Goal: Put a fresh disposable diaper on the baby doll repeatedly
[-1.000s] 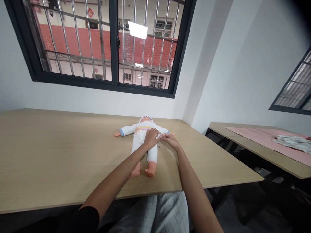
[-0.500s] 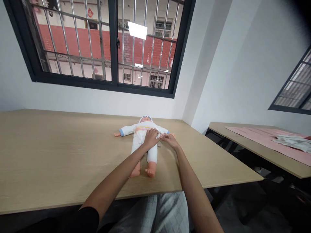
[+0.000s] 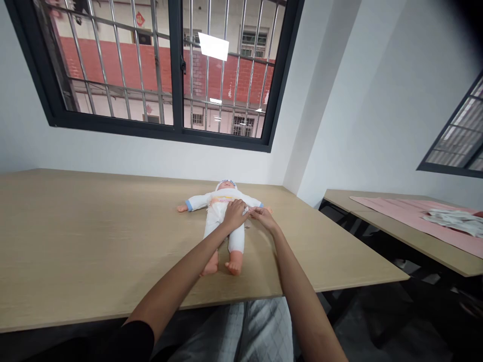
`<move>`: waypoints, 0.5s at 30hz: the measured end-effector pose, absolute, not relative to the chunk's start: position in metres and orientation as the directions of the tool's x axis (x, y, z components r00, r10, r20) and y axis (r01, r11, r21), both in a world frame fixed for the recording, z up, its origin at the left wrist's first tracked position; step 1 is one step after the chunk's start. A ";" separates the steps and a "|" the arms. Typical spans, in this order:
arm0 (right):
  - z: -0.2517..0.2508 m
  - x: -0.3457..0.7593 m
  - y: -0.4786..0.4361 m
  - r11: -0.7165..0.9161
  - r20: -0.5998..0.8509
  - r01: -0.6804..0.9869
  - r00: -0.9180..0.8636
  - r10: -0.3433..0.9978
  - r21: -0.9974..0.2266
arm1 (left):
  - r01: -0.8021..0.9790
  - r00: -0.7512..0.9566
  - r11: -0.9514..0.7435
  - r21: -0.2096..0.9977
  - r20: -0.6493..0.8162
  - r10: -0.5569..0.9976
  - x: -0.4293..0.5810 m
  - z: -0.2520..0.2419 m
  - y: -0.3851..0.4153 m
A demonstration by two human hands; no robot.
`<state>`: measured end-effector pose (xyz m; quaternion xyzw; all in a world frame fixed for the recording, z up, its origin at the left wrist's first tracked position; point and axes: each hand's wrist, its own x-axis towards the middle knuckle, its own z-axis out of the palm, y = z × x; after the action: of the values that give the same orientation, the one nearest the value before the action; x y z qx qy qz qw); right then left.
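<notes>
A baby doll [image 3: 236, 236] in a white suit with blue cuffs lies on its back, its head toward the wall and its bare feet toward me. Around its hips is what looks like a white diaper [image 3: 219, 200] with a yellow and pink waistband. My left hand [image 3: 235, 213] lies across the doll's front, fingers bent together over the diaper at the right hip. Close beside it, my right hand [image 3: 263, 216] pinches a small whitish edge at the diaper's side. The fingers partly hide that edge.
The doll lies on a wide wooden table [image 3: 113, 241] against the wall below a barred window [image 3: 173, 70]. A second table [image 3: 400, 231] stands to the right across a gap, with a pink cloth [image 3: 403, 216] and crumpled white fabric [image 3: 453, 221] on it.
</notes>
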<state>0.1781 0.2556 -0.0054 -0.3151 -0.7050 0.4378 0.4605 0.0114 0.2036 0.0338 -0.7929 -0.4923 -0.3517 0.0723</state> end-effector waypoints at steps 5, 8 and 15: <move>-0.003 0.179 0.252 0.367 0.335 0.016 -0.371 0.866 -0.930 | 0.830 0.271 -0.514 0.216 0.650 0.710 0.011 0.033 0.205; 0.000 0.179 0.248 0.335 0.314 -0.006 -0.361 0.878 -0.942 | 0.821 0.263 -0.520 0.236 0.652 0.711 0.011 0.033 0.204; 0.002 0.179 0.248 0.342 0.316 0.015 -0.350 0.882 -0.939 | 0.826 0.270 -0.517 0.225 0.647 0.713 0.010 0.031 0.208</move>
<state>0.1788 0.2479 0.0019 -0.3317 -0.6756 0.4677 0.4634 0.0104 0.2079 0.0310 -0.7929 -0.4852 -0.3603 0.0784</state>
